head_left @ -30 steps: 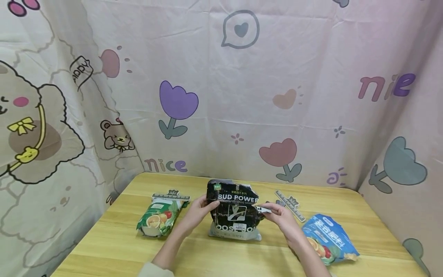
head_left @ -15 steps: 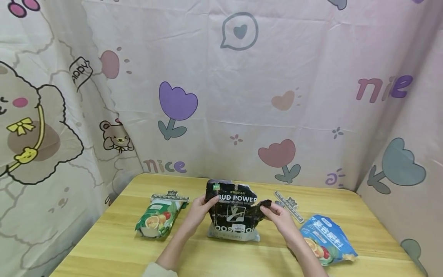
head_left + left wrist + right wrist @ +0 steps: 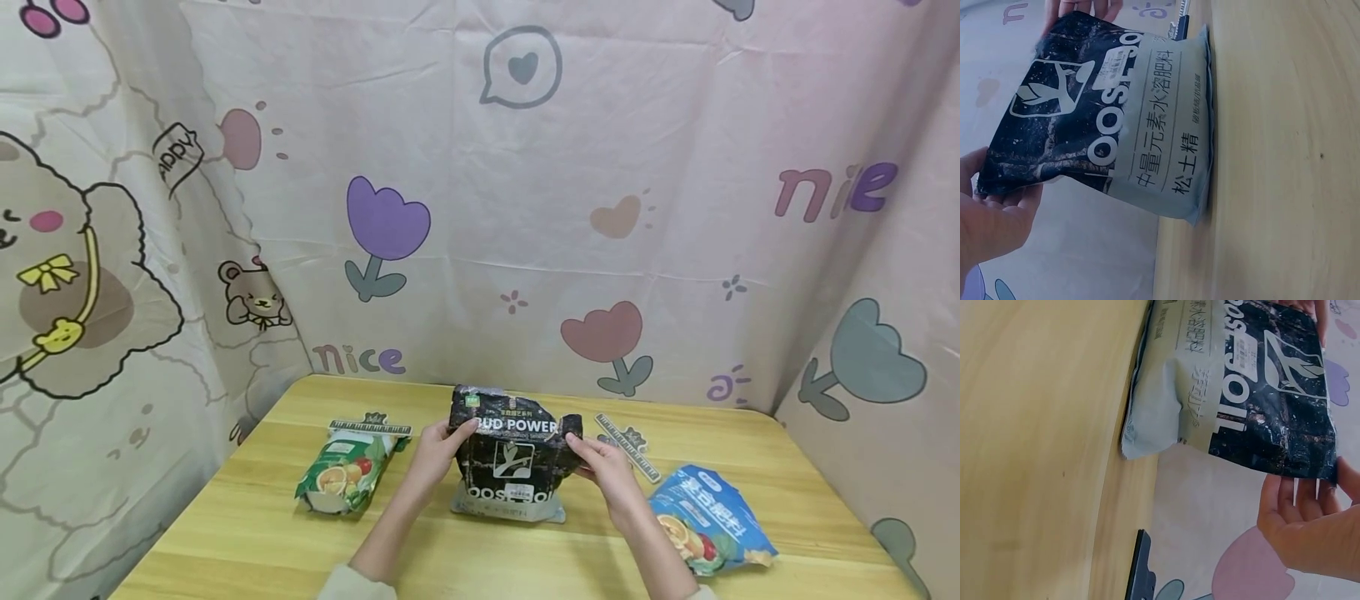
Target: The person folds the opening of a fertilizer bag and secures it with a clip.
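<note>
A black and pale-grey fertilizer bag [image 3: 513,458] marked "BUD POWER" stands upright on the table, its top edge torn unevenly toward the right. My left hand [image 3: 435,454] grips its upper left side, thumb in front and fingers behind. At the upper right side, my right hand [image 3: 606,467] pinches the bag the same way, thumb on the front near the torn corner. In the left wrist view the bag [image 3: 1085,100] rests on its pale bottom, the left hand [image 3: 997,219] at its edge. The right wrist view has the right hand [image 3: 1310,519] holding the opposite edge.
A green fertilizer bag [image 3: 347,471] lies at left, with a ruler-patterned clip [image 3: 371,427] across its top. Another such clip [image 3: 628,446] lies behind my right hand. A blue bag [image 3: 708,517] with a torn corner lies at right. A printed curtain [image 3: 480,208] hangs behind the wooden table [image 3: 465,567].
The torn upper right flap, earlier folded and pulled outward by my right hand, now stands up beside the bag's top. My left hand keeps its grip in nearly the same place.
</note>
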Tool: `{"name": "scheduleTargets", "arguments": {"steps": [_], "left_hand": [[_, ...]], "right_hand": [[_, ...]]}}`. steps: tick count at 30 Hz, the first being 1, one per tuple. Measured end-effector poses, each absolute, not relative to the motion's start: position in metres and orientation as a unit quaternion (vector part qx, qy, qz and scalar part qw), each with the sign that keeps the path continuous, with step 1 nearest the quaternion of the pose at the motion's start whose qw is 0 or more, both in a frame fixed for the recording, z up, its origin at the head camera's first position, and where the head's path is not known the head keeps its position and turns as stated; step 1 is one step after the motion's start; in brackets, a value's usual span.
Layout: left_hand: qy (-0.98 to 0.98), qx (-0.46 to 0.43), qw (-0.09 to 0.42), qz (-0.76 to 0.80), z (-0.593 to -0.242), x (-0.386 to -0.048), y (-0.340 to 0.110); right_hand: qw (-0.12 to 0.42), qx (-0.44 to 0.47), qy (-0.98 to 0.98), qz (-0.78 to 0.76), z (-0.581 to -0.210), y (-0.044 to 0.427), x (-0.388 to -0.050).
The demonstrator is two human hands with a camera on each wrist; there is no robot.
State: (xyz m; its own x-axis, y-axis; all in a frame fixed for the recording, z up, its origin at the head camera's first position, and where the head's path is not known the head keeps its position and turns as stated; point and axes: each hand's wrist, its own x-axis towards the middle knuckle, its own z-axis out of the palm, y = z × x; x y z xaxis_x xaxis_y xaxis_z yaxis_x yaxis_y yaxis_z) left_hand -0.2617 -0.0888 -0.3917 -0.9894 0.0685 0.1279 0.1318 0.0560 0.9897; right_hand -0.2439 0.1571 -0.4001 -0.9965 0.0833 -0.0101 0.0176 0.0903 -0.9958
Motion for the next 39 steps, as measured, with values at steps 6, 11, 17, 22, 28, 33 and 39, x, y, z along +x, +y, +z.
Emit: {"name": "scheduleTargets", "arguments": {"steps": [6, 11, 17, 22, 28, 33, 39], "left_hand": [[-0.737, -0.058, 0.033, -0.673, -0.391, -0.260, -0.087], [-0.735, -0.052, 0.042, -0.675, -0.395, -0.261, -0.088], [-0.732, -0.048, 0.044, -0.679, -0.398, -0.263, -0.088], [-0.732, -0.048, 0.045, -0.678, -0.397, -0.264, -0.088], [-0.731, -0.055, 0.055, -0.678, -0.396, -0.262, -0.086], [-0.717, -0.071, 0.054, -0.691, -0.396, -0.260, -0.085], [-0.733, -0.069, 0.099, -0.670, -0.394, -0.258, -0.086]], "right_hand": [[0.031, -0.044, -0.749, 0.660, -0.397, 0.155, -0.245], [0.173, 0.004, -0.831, 0.528, -0.392, 0.147, -0.234], [0.429, 0.105, -0.805, 0.396, -0.387, 0.137, -0.222], [0.451, 0.201, -0.818, 0.296, -0.389, 0.128, -0.219], [0.382, 0.196, -0.873, 0.231, -0.400, 0.119, -0.222], [0.359, 0.181, -0.886, 0.229, -0.403, 0.116, -0.226], [0.358, 0.177, -0.887, 0.232, -0.403, 0.116, -0.229]]}}
